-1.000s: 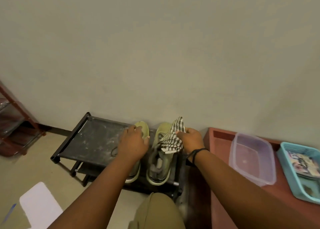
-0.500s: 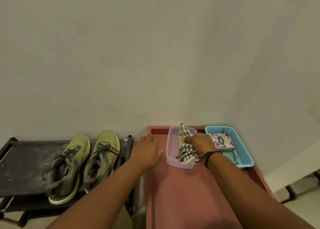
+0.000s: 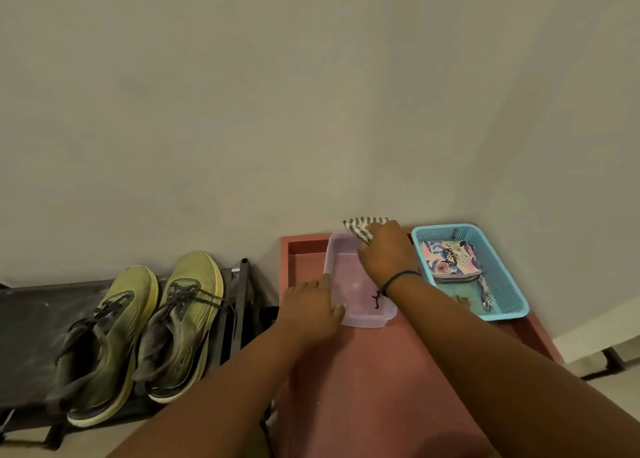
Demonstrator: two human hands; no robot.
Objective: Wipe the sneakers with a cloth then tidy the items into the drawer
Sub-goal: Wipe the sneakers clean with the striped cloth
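Yellow-green sneakers (image 3: 138,333) with grey laces and pale soles sit on a black rack (image 3: 31,319), left of the reddish-brown drawer (image 3: 363,388). Inside that drawer, a translucent lilac tub (image 3: 349,277) holds a grey-and-white striped cloth (image 3: 362,227). Right of the tub, there's a turquoise mesh basket (image 3: 498,270) with a pink, blue and white floral pouch (image 3: 450,258).

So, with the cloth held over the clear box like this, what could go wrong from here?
1. The right hand grips the striped cloth above the far end of the clear plastic box; dropped there, it may fall behind the box.
2. The left hand only touches the box's near side, so a push could slide the light box toward the blue basket.
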